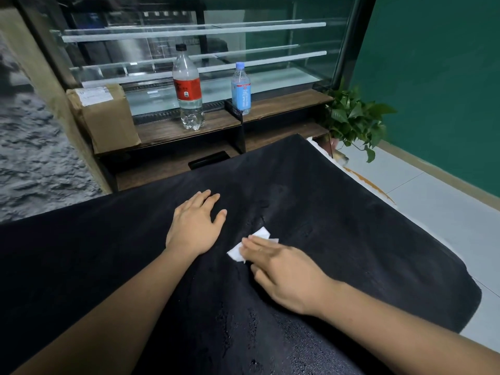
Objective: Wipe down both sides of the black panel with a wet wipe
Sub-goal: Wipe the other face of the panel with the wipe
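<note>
While the right hand (286,272) presses the wet wipe (262,234) flat under straight fingers (257,246), the left hand (193,226) lies palm-down just to the left of it, fingers spread and holding nothing; the two hands are near each other but apart. Both rest on the black panel (351,226), which lies broad side up across the near part of the scene, its far edge reaching toward the wooden shelf (162,131) and its right edge over the pale floor (422,190); what carries it is hidden. Damp patches glisten on the near middle and around the wipe, while the far and right stretches look matte, so this face seems only partly covered. To do the step well, the wipe wants even pressure from the whole finger length, moving in overlapping strokes out to the edges and corners, with the left hand bracing the panel so it does not slide. The wipe is small against so large a surface, so refolding it to a fresh face will likely help. Whether the underside has been done cannot be told. The two bottles (188,87) on the shelf stand well apart from the work.
</note>
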A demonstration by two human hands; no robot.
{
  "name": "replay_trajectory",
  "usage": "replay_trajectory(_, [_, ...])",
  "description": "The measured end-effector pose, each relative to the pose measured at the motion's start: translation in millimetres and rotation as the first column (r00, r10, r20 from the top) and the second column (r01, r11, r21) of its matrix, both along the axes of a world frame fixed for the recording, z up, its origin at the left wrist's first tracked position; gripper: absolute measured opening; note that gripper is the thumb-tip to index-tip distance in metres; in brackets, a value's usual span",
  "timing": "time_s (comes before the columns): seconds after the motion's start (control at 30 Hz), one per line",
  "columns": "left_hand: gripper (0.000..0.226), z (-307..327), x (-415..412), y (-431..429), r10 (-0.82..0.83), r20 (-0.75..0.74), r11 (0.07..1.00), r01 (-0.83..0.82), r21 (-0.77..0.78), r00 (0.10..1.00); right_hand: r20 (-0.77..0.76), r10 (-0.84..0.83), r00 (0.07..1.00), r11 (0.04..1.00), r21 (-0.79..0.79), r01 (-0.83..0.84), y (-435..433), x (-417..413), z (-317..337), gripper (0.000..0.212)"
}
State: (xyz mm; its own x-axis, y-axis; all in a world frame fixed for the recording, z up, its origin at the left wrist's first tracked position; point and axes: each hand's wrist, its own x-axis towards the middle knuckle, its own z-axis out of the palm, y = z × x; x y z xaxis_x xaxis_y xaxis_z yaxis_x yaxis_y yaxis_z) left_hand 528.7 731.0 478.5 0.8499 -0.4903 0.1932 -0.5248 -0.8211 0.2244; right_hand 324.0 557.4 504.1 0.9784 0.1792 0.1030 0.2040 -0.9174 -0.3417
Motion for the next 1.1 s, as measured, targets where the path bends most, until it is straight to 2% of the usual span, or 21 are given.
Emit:
replay_trajectory(0.27, [0.062,-0.3,-0.5,1.1,-0.001,0.0,1.0,0.001,-0.017,1.0,-0.013,0.181,0.983,0.983,-0.035,-0.182,-3.5,1.1,2.4,0.049])
replay_trajectory(0.37, [0.062,-0.2,-0.7,1.4,-0.001,0.0,1.0,0.001,-0.014,1.0,-0.044,0.192,0.98,0.981,-0.029,-0.193,-21.4,12.5,5.0,0.05])
replay_trajectory(0.7, [0.063,1.7,-2.3,1.1,0.004,-0.016,1.0,-0.004,-0.029,1.0,-0.056,-0.074,0.996,0.995,-0.067,0.07,-87.9,54.8,12.0,0.049])
replay_trajectory(1.1, [0.063,1.8,-2.2,1.2,0.0,0.002,0.999,0.0,-0.033,1.0,-0.049,-0.377,0.925,0.92,-0.129,0.369,-122.9,81.2,7.2,0.046])
